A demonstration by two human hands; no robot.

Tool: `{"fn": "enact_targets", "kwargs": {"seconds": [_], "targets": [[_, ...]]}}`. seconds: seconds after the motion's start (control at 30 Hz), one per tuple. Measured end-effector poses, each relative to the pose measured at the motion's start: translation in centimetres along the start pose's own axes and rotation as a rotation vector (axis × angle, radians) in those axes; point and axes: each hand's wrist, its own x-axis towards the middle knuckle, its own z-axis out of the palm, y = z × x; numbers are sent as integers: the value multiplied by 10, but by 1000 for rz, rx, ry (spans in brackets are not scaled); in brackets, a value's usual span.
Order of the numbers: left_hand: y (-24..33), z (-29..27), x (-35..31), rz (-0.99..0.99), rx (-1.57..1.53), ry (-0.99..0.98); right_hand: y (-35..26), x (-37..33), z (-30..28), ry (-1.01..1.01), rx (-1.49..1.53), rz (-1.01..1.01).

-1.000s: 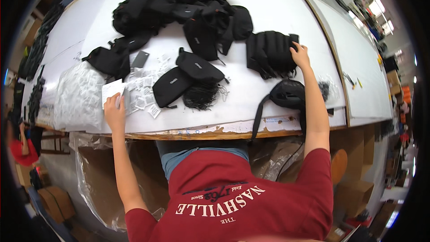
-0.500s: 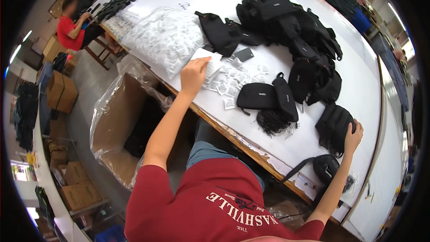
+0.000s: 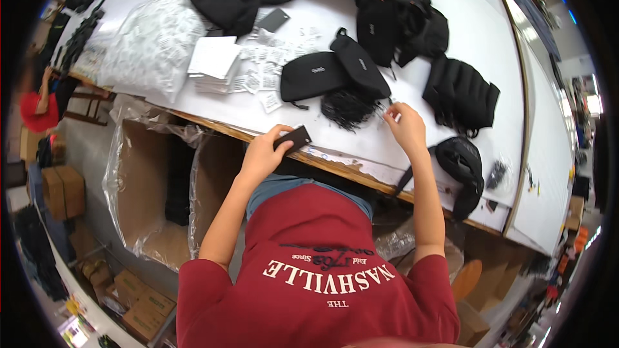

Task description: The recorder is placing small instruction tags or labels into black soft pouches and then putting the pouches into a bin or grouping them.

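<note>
Pinches black tag (image 3: 293, 141) in left hand (image 3: 263, 156); half-curls right hand (image 3: 407, 130), cannot tell if gripping anything; has black cords (image 3: 348, 111) just left of it, pale-lettered pouches (image 3: 314, 77) beyond.

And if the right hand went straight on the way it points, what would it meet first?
Probably the near end of the slanted black pouch, though depth is unclear and the black cords could come first.

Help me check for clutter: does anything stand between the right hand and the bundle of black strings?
Nothing visible does: between the right hand and the black strings shows only white tabletop and the strings' own loose ends. Two black pouches lie on the strings' far side.
</note>
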Motion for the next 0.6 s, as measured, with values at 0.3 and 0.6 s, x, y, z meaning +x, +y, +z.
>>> {"fn": "enact_targets", "kwargs": {"seconds": [0.3,0.6], "targets": [[0,27,0,354,357,164,11,-9,-2,91,100,238],[9,20,-2,278,259,117,9,-12,1,-64,29,179]]}}
